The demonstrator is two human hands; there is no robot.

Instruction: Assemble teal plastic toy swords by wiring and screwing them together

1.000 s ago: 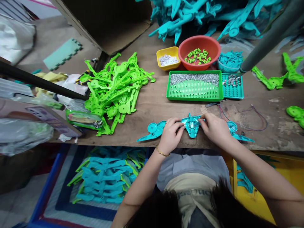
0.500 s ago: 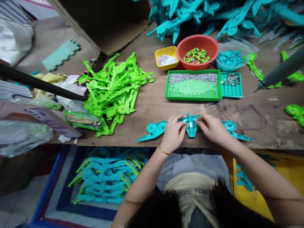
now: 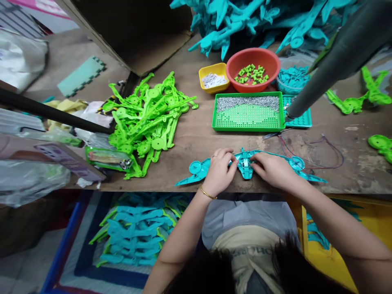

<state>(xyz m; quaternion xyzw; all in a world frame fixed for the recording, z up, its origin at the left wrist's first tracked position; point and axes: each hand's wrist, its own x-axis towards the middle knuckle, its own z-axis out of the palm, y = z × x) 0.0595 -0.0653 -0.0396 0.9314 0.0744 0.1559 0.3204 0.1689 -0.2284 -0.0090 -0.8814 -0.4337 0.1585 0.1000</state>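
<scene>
I saw the turquoise winged plastic shell [image 3: 256, 154] near the front edge of the wooden bench [image 3: 191, 136], its long axis running left to right. Its central hub [image 3: 246, 173] lay between the fingertips of the left hand [image 3: 219, 171] and the right hand [image 3: 271, 168], neither clearly nearer. On both hands the thumb and fingers were curled nearly together; whether they gripped any small part, I could not tell.
</scene>
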